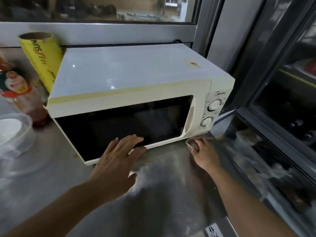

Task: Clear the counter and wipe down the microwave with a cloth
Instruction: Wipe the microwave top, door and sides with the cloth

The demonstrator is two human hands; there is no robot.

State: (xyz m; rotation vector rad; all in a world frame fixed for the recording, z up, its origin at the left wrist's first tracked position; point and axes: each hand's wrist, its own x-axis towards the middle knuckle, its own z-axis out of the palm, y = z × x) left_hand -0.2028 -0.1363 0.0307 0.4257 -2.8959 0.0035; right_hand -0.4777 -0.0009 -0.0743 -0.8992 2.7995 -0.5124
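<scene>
A cream microwave (136, 77) with a dark glass door and two dials stands on the steel counter (162, 194). My left hand (118, 161) lies flat with straight fingers against the lower edge of the door. My right hand (204, 153) grips a small crumpled cloth (192, 143) and presses it on the counter just below the microwave's right front corner, under the dials.
Left of the microwave stand a yellow cling-film roll (42, 57), a sauce bottle (22, 98) and a clear plastic tub (15, 132). A glass-fronted cabinet (282, 117) runs along the right. A window ledge lies behind.
</scene>
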